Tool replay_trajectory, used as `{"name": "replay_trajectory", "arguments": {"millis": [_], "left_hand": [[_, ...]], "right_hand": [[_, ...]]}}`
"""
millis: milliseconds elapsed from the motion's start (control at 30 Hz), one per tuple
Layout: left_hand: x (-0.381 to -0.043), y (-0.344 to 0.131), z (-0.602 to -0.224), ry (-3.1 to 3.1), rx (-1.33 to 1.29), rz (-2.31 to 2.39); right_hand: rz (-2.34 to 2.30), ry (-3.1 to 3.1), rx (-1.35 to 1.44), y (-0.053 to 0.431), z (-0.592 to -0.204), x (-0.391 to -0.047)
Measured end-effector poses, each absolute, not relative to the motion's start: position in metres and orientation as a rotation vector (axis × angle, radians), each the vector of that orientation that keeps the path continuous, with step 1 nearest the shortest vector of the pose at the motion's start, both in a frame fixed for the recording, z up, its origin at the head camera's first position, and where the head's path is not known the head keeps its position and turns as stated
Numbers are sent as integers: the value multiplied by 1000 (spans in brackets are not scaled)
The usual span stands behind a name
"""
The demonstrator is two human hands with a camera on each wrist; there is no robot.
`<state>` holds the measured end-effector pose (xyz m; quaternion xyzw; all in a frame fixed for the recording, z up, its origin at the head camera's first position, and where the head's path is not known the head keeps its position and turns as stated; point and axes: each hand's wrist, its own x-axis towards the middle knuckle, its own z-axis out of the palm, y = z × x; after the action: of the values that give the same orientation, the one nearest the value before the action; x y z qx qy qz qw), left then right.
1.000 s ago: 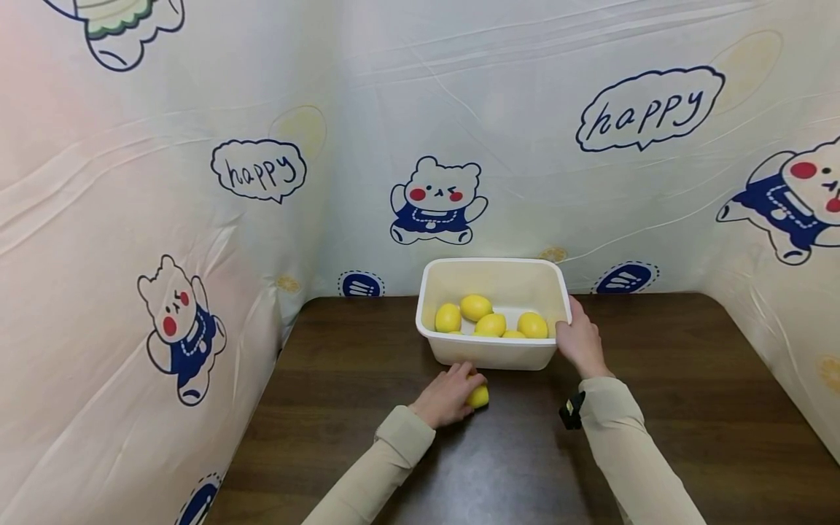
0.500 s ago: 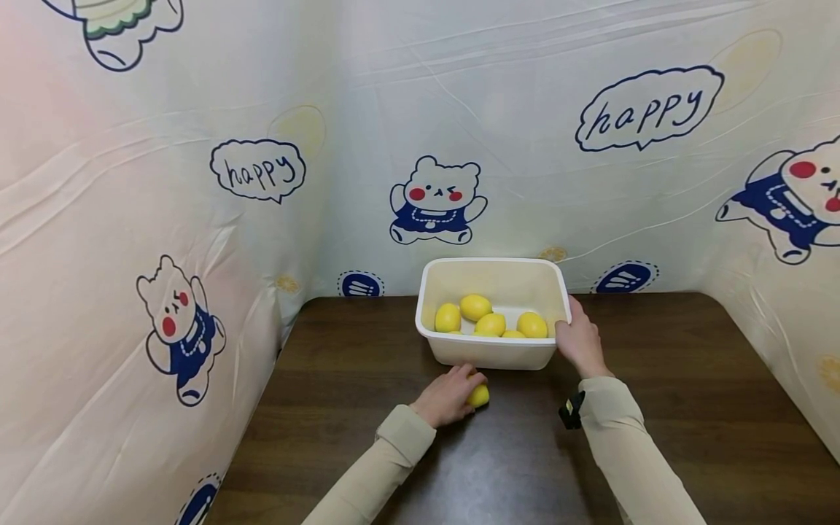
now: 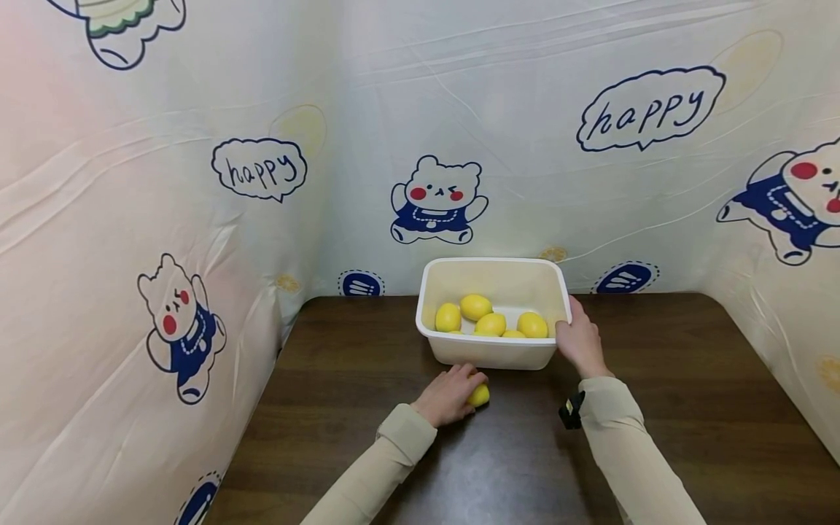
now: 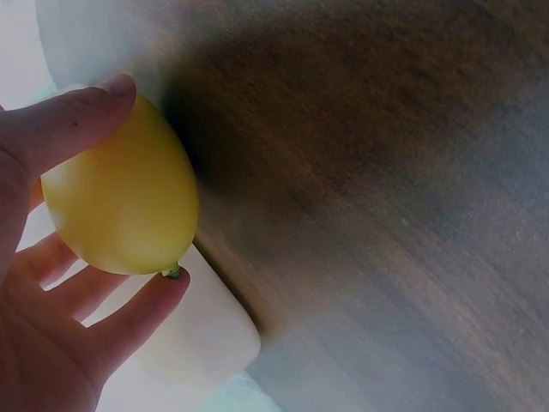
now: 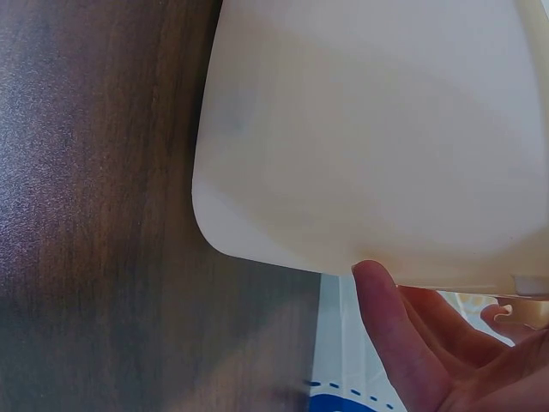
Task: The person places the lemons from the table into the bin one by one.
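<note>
My left hand (image 3: 448, 396) grips a yellow lemon (image 3: 480, 396) at the dark tabletop, just in front of a white plastic bin (image 3: 495, 355). The left wrist view shows the thumb over one side of this lemon (image 4: 129, 202) and the fingers along the other, one fingertip by its small green stem. At the bin's right end, my right hand (image 3: 581, 343) holds the rim. From the right wrist, the thumb (image 5: 382, 300) lies against the bin's outer wall (image 5: 369, 146), with other fingers partly hidden behind. Several lemons (image 3: 475, 307) lie inside the bin.
The brown wooden table (image 3: 682, 408) reaches back to a hanging pale curtain (image 3: 538, 146) printed with bears and the word "happy". Curtain also rises along the left and right sides. A small black device (image 3: 572, 410) sits at the right sleeve cuff.
</note>
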<state>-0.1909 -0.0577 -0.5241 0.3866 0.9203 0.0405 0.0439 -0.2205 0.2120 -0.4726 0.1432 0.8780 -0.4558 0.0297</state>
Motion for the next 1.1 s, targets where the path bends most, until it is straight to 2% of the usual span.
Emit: {"name": "replay_trajectory", "arguments": {"millis": [1100], "left_hand": [[-191, -58, -531, 2845, 1189, 158]], "right_hand": [[-1418, 2698, 449, 212, -473, -221]]}}
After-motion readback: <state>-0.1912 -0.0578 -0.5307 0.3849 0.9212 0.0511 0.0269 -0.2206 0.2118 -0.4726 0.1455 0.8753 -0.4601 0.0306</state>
